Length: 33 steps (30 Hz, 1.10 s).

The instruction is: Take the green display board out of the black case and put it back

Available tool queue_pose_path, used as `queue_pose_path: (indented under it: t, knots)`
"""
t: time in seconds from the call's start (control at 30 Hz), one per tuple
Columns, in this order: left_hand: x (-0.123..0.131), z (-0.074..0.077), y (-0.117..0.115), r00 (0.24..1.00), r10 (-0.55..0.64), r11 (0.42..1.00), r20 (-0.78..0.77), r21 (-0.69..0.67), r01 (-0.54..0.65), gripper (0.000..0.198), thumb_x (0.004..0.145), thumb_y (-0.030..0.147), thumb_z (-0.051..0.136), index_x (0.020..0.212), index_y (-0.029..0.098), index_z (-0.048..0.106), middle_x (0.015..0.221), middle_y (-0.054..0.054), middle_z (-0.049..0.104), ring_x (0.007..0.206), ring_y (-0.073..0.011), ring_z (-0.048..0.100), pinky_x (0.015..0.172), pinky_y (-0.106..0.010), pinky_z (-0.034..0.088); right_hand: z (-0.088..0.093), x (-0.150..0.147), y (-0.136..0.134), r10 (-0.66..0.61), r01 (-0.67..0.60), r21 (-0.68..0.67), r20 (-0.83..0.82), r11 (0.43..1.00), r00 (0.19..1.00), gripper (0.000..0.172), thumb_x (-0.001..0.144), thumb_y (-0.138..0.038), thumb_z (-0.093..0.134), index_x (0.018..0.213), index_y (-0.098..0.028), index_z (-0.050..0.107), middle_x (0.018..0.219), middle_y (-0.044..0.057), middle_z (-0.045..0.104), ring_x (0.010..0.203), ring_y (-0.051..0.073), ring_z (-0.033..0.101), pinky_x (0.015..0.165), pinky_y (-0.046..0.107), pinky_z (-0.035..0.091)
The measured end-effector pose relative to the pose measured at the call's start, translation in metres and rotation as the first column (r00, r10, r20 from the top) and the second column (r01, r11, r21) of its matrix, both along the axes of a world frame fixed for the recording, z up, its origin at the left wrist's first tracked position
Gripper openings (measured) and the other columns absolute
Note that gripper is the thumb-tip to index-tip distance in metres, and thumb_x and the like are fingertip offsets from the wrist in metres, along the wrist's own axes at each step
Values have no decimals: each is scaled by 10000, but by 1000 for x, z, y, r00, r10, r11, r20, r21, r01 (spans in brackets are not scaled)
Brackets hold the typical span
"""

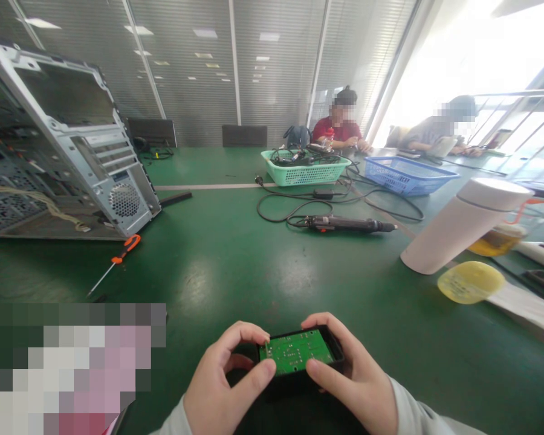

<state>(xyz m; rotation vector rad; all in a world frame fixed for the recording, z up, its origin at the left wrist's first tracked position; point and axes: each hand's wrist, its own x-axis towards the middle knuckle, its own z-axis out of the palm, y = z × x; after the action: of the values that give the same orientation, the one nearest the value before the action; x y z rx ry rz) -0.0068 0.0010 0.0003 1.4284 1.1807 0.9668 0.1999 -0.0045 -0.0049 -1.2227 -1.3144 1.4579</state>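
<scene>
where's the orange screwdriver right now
In the head view, the orange-handled screwdriver lies on the green tabletop left of centre, just in front of the open computer case, and ahead of and to the left of the person's left hand.

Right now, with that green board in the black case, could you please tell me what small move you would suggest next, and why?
I would probably lay the black plastic case flat on the green tabletop, with the green circuit board facing up. The left hand and right hand are both taken up holding it, and the orange-handled screwdriver lies well off to the left.
</scene>
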Motion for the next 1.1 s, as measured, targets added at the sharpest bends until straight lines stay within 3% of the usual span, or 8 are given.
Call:
queue_pose_path:
  t: [0.83,1.1]
  knots:
    - [2,3,0,998,56,993,-35,103,-52,94,769,201,652,860,215,671,925,-41,665,857,-214,645,678,-251,541,2,-1,0,7,-8,36,10,999,1000,474,759,-504,693,1082,-203,520,897,19,534,656,135,471,517,237,410]
    - [4,4,-1,996,92,992,15,84,-93,112,790,242,634,894,227,671,900,-16,675,781,-182,647,678,-247,532,1,0,3,54,-62,143,56,988,997,404,779,-453,683,1049,-197,527,883,28,566,790,188,537,708,284,464]
